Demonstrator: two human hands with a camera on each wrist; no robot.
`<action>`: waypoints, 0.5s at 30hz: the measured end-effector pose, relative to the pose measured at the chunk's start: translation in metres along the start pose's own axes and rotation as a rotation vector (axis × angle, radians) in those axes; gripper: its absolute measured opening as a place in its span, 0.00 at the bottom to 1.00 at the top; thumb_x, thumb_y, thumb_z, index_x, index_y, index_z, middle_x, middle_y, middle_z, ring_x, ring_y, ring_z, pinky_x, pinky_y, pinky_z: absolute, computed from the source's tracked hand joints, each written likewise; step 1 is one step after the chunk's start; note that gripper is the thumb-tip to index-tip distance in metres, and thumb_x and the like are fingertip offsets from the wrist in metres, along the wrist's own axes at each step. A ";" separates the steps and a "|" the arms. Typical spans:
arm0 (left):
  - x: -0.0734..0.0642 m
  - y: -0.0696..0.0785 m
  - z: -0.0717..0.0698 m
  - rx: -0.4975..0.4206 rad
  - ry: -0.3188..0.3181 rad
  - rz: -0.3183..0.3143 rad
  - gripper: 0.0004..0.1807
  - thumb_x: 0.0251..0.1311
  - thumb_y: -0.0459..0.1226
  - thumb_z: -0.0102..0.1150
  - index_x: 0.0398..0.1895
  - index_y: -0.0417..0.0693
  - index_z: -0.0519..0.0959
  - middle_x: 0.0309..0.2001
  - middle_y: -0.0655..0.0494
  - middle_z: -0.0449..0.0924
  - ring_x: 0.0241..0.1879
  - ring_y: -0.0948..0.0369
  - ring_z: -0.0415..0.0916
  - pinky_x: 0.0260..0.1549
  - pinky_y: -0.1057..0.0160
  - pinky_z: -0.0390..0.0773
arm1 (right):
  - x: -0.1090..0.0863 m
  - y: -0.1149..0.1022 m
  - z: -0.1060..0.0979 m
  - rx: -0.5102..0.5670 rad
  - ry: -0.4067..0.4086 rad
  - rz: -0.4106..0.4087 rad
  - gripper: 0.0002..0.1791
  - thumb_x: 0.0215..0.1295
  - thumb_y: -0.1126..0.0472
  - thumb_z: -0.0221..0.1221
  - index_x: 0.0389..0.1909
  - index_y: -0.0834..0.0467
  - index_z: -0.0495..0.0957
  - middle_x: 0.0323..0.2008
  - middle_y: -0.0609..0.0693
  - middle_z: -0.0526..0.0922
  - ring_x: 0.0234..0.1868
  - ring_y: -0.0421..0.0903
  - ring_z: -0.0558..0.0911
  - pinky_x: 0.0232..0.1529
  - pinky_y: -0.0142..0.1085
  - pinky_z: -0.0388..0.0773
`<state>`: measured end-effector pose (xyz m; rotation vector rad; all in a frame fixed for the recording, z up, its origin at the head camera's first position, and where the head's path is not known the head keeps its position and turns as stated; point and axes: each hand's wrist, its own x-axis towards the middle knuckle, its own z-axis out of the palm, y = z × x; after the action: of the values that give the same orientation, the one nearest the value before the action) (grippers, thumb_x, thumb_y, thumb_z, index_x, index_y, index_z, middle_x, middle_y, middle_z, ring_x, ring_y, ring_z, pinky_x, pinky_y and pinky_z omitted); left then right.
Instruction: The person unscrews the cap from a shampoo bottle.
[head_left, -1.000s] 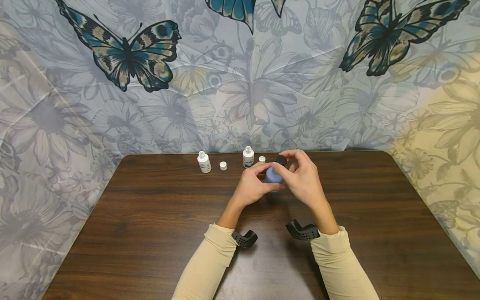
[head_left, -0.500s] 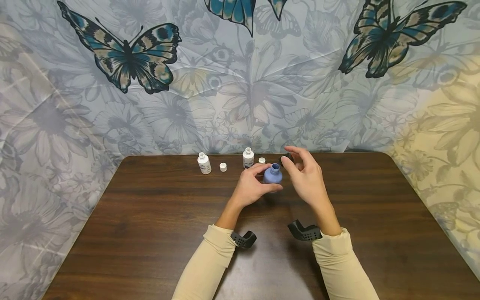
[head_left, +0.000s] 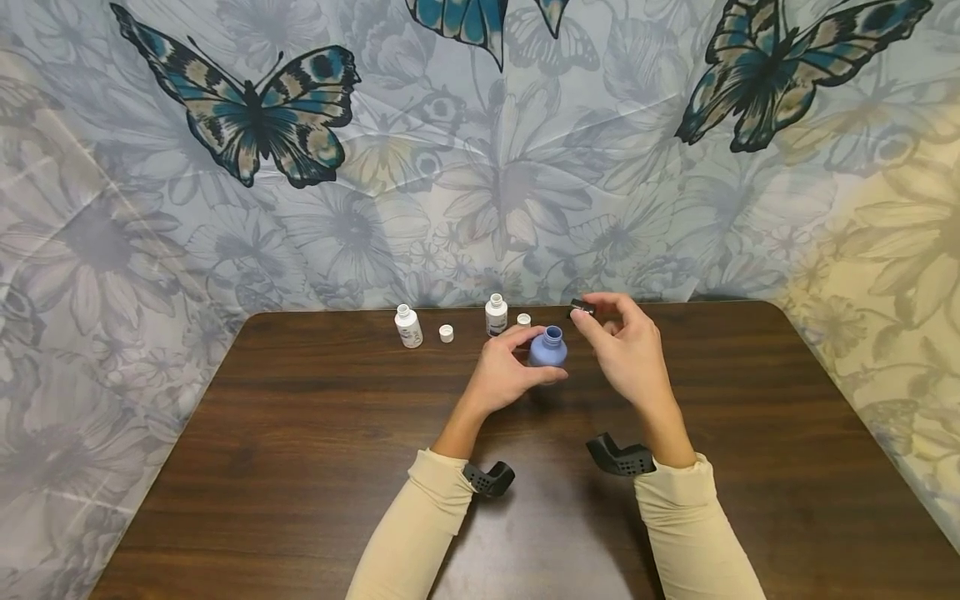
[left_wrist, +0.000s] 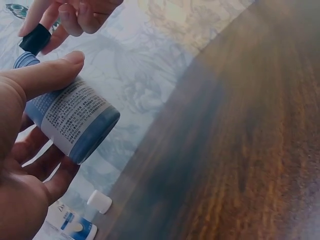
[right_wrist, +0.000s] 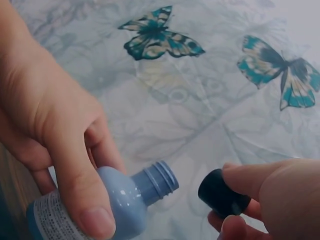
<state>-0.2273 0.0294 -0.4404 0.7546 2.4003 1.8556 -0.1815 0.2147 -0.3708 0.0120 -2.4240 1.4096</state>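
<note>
My left hand (head_left: 504,372) grips a blue bottle (head_left: 548,350) round its body, thumb on one side and fingers on the other. The bottle's threaded neck (right_wrist: 159,181) is uncovered, and a printed label (left_wrist: 75,114) wraps its side. Just right of the bottle, my right hand (head_left: 626,348) pinches a black cap (right_wrist: 223,193) between thumb and fingers, apart from the neck. Beyond the left hand stands an uncapped white bottle (head_left: 496,315), with a white cap (head_left: 523,320) beside it.
Farther left on the brown table (head_left: 315,467) stands another uncapped white bottle (head_left: 408,326), a second white cap (head_left: 446,333) to its right. A butterfly-printed cloth (head_left: 480,183) hangs behind the table's back edge.
The black cap has come away from the blue bottle's neck. My right hand has moved right with it, tilting it, while the left hand stays nearly still round the bottle.
</note>
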 end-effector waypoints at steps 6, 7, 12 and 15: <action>0.001 0.003 -0.006 -0.014 0.040 0.016 0.32 0.45 0.38 0.83 0.57 0.46 0.83 0.49 0.52 0.83 0.47 0.60 0.82 0.52 0.68 0.84 | 0.001 -0.006 0.003 0.076 0.076 0.064 0.20 0.66 0.48 0.68 0.51 0.56 0.81 0.12 0.36 0.69 0.13 0.34 0.65 0.14 0.30 0.61; 0.002 0.003 -0.005 -0.026 0.039 0.016 0.32 0.45 0.38 0.83 0.57 0.46 0.83 0.50 0.51 0.83 0.48 0.59 0.82 0.53 0.67 0.84 | 0.001 -0.006 0.002 0.079 0.087 0.079 0.20 0.65 0.47 0.68 0.50 0.56 0.81 0.13 0.36 0.70 0.14 0.34 0.67 0.15 0.30 0.62; 0.006 0.009 0.003 -0.002 0.057 -0.020 0.32 0.46 0.41 0.83 0.58 0.51 0.83 0.51 0.53 0.86 0.50 0.57 0.85 0.51 0.64 0.85 | 0.002 -0.001 -0.002 0.008 0.084 0.096 0.22 0.66 0.46 0.67 0.48 0.59 0.79 0.16 0.38 0.73 0.17 0.34 0.69 0.19 0.30 0.66; 0.009 0.013 0.006 0.080 0.096 -0.036 0.33 0.46 0.44 0.82 0.59 0.52 0.83 0.52 0.55 0.87 0.49 0.58 0.85 0.49 0.64 0.85 | 0.006 0.008 -0.003 -0.068 0.072 0.069 0.22 0.68 0.47 0.66 0.50 0.60 0.78 0.16 0.45 0.73 0.15 0.35 0.68 0.18 0.31 0.66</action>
<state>-0.2292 0.0404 -0.4273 0.6365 2.5418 1.8329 -0.1875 0.2223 -0.3742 -0.1377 -2.4330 1.3311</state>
